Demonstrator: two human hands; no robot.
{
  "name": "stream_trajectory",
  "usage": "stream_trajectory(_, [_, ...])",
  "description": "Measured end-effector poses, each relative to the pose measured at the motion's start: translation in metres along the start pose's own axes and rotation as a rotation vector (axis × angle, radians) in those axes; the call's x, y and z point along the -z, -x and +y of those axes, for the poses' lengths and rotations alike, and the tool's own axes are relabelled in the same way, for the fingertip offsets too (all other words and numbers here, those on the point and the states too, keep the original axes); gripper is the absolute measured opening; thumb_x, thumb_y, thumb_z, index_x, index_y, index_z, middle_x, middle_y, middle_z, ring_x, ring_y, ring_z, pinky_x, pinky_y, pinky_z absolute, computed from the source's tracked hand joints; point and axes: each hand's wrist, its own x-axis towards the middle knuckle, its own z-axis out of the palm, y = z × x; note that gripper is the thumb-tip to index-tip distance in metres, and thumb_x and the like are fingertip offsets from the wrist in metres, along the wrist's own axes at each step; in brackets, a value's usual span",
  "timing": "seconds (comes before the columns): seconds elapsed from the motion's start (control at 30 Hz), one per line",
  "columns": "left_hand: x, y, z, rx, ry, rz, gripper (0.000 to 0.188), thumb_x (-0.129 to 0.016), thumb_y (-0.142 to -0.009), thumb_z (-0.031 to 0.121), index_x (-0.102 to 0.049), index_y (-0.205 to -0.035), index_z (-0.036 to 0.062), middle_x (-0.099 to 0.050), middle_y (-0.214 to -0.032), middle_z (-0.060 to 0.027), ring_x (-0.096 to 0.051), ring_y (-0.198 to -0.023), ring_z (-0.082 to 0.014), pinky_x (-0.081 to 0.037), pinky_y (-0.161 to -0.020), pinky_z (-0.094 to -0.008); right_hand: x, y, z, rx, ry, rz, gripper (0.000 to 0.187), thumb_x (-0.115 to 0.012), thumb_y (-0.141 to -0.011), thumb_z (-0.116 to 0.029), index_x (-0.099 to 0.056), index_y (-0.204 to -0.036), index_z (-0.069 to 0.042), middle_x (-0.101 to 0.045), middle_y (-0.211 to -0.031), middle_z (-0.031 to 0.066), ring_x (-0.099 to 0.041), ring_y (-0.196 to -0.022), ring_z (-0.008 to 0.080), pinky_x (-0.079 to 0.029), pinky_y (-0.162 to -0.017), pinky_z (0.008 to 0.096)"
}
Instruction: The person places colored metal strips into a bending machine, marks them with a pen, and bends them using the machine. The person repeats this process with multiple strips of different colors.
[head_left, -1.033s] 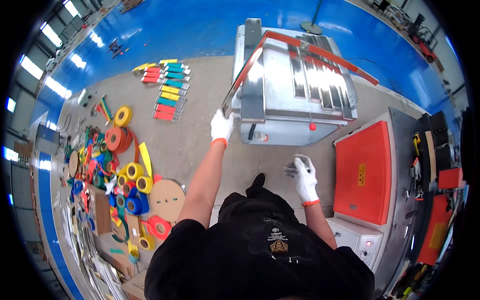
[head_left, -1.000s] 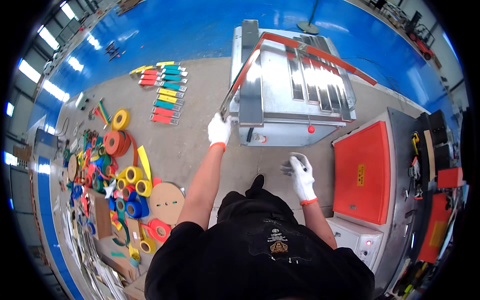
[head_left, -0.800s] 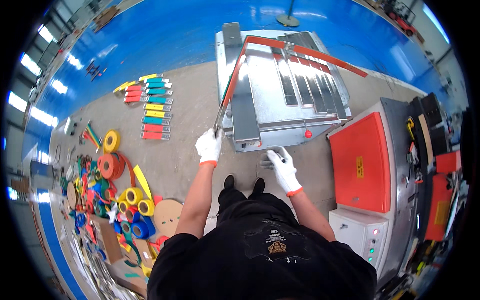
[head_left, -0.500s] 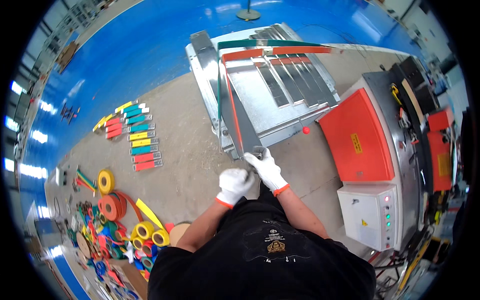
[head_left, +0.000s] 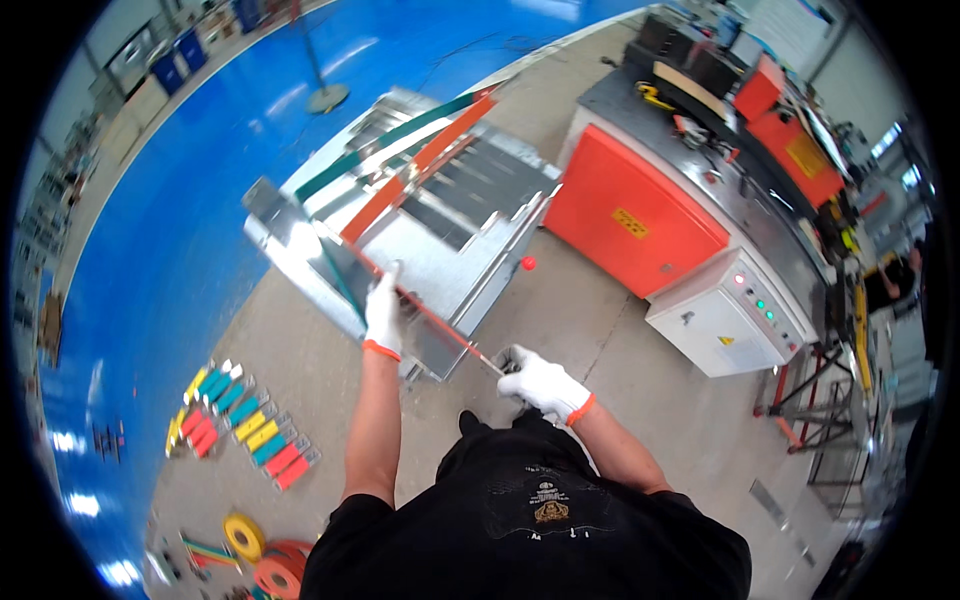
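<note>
A long, bent red-sleeved metal bar (head_left: 430,313) runs slantwise from the metal table (head_left: 278,262) toward my body. Near its bend, my left hand (head_left: 383,312) in a white work glove is closed around it, slightly smeared by motion. At the near, bare-looking end, my gloved right hand (head_left: 545,383) grips it, with the fingers partly hidden. Behind the red bar, a similarly bent green-sleeved bar (head_left: 330,175) rests on the table. Several flat grey metal strips (head_left: 440,215) lie side by side there.
Short red, green and yellow sleeved bars (head_left: 258,436) lie in rows on the floor to the left, near tape rolls (head_left: 244,537). An orange-fronted machine (head_left: 630,215) with a white control box (head_left: 725,320) stands at the right. A red knob (head_left: 528,263) sticks out by the table.
The view has swung to the right. My left hand has gone from beside my right hand up onto the red bar, whose near end has swung out to the right in my right hand.
</note>
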Motion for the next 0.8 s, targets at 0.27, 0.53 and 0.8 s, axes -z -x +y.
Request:
stream_trajectory(0.27, [0.013,-0.104,0.016,0.006,0.187,-0.214,0.036,-0.073,-0.085,0.047,-0.065,-0.104,0.0178,-0.059,-0.077,0.0005,-0.055,-0.067,-0.0146,-0.043,-0.056,-0.0297,0.072,0.080,-0.036,-0.033,0.198,-0.065,0.057,-0.065,-0.071,-0.027,-0.057,-0.122,-0.004,-0.060,-0.076,0.0045,-0.056,-0.061,0.0132,-0.048,-0.058,0.0294])
stream_trajectory(0.53, [-0.009,-0.115,0.064,-0.034,-0.437,-0.512,0.056,-0.062,-0.093,0.052,-0.060,-0.117,0.0017,-0.068,-0.087,-0.0132,-0.062,-0.063,-0.0205,-0.049,-0.051,-0.0294,0.164,0.141,-0.005,-0.090,0.262,-0.156,0.052,-0.064,-0.070,-0.022,-0.060,-0.120,-0.007,-0.060,-0.072,0.0033,-0.054,-0.054,0.0137,-0.044,-0.048,0.0295])
stream_trajectory(0.8, [-0.049,-0.049,-0.016,0.075,-0.584,-0.586,0.044,-0.060,-0.069,0.009,-0.059,-0.111,-0.0043,-0.059,-0.073,-0.0092,-0.054,-0.055,-0.0167,-0.047,-0.048,-0.0289,0.279,0.183,0.091,-0.025,0.500,-0.081,0.051,-0.065,-0.067,-0.020,-0.063,-0.116,-0.006,-0.065,-0.074,0.0071,-0.060,-0.057,0.0179,-0.047,-0.050,0.0337])
